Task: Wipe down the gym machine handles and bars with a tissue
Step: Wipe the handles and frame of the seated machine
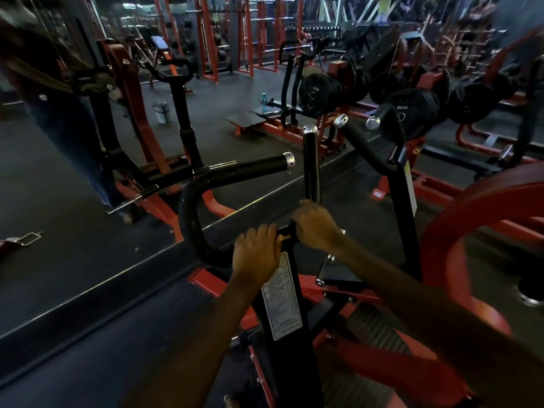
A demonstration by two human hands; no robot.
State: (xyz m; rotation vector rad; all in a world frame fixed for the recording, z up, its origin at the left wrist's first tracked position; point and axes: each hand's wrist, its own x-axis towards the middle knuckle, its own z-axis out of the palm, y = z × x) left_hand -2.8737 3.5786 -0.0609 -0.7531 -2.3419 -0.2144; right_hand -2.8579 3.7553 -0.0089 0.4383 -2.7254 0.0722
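A black and red gym machine stands before me. Its upright black handle [311, 160] with a chrome cap rises at the centre. My right hand [315, 225] is wrapped around the base of this handle. My left hand [256, 251] grips the black crossbar just left of it, above a white label [281, 295] on the black post. A curved black handle [235, 175] bends away to the left. Another black handle [362, 142] slants up on the right. No tissue shows; it may be hidden inside a fist.
A wall mirror [73, 187] runs along the left and reflects the machine. Weight plates [412, 113] hang on racks at the right. A red curved frame [471, 219] sits close on the right. A small bucket [161, 111] and a blue bottle [263, 100] show further back.
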